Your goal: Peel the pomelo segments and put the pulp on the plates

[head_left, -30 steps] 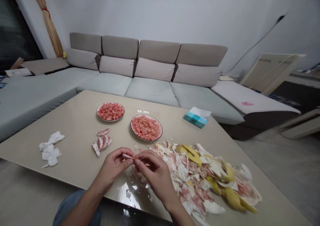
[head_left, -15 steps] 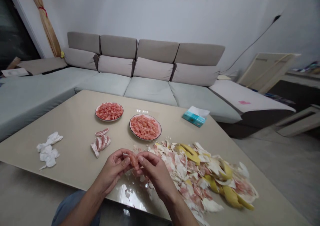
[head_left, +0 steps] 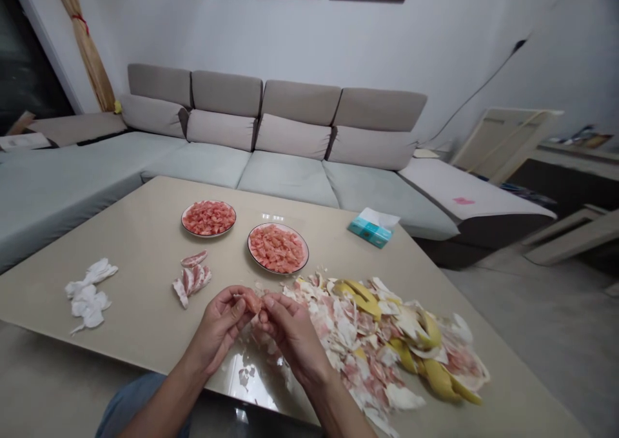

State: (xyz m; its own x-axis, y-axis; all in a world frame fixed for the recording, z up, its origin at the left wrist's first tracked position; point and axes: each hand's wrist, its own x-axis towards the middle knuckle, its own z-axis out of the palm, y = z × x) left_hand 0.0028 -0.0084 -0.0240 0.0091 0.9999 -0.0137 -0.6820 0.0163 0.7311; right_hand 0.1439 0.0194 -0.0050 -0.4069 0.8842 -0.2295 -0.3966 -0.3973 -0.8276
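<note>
Between my two hands is a pink pomelo segment [head_left: 252, 300], held over the near side of the table. My left hand [head_left: 223, 325] pinches its left part with closed fingers. The closed fingertips of my right hand [head_left: 289, 331] grip its right end. Beyond my hands stands a plate of pomelo pulp [head_left: 278, 249], and a second plate of pulp [head_left: 209, 219] is farther left. Several unpeeled segments [head_left: 192, 280] with whitish skin lie to the left. Close to my right hand spreads a heap of pomelo peel and membranes [head_left: 360, 335].
The table [head_left: 140, 289] has a glossy beige top. Crumpled white tissues [head_left: 91, 296] lie at its left, and a blue tissue box [head_left: 371, 229] sits at the far right. A grey sofa [head_left: 290, 170] runs behind it.
The pomelo segment is tilted more to the left, and my right fingertips have shifted to its right end. The whole view has moved slightly.
</note>
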